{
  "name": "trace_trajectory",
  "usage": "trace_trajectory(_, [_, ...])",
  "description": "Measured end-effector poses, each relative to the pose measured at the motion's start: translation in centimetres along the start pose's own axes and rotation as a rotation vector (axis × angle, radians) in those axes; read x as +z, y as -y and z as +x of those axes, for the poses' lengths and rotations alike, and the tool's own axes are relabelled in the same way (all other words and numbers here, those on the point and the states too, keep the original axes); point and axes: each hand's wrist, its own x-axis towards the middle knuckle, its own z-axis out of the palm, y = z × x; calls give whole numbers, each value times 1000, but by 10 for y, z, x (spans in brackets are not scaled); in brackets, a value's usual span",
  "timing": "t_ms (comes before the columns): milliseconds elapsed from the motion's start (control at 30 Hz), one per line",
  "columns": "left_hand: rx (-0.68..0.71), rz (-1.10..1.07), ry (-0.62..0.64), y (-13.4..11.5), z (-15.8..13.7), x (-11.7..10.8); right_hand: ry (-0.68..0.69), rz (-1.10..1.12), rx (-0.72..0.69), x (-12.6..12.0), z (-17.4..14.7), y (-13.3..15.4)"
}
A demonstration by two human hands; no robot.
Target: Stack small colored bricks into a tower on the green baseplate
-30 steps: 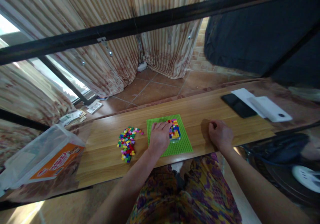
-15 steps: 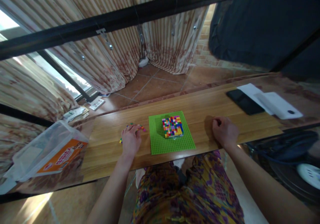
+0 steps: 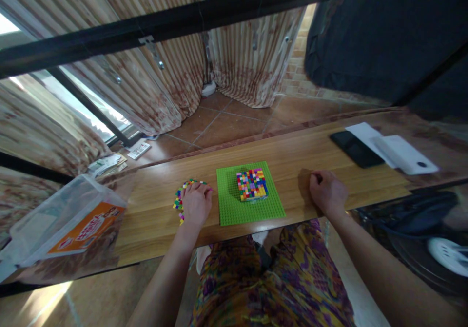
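Note:
My left hand (image 3: 196,203) lies over the right side of a loose pile of small coloured bricks (image 3: 178,201), its fingers bent and a little apart. Beside its thumb and forefinger shows a tiny pink brick (image 3: 211,189); whether they grip it is not clear. Right of this hand lies a green studded baseplate (image 3: 228,212). On the plate sits a square block of many-coloured bricks (image 3: 251,184), which neither hand touches. My right hand (image 3: 328,191) rests in a loose fist on the table, right of the plate, with nothing visible in it.
The wooden table (image 3: 292,154) is long and narrow. A clear plastic tub (image 3: 69,215) with an orange label stands at its left end. A black phone (image 3: 356,148) and white papers or a white box (image 3: 405,154) lie at the right. A dark rail (image 3: 226,17) crosses beyond the table.
My left hand has shifted slightly right across the loose bricks, uncovering more of the pile on its left. My right hand stays in place, and the brick block looks unchanged.

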Motion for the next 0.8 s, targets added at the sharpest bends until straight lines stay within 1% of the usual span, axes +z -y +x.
trace_trajectory(167, [0, -31, 5, -3, 1, 5, 2, 6, -8, 1, 1, -1])
trace_trajectory(367, [-22, -147, 27, -9, 3, 4, 16, 8, 10, 1, 1, 0])
trace_trajectory(467, [-40, -206, 17, -12, 4, 2, 0, 14, 5, 1, 0, 0])
trace_trajectory(567, [-30, -250, -4, -15, 5, 1, -8, 17, -2, 1, 0, 0])
trace_trajectory(800, [-9, -289, -19, -16, 3, 5, 3, 11, 10, 0, 1, 0])
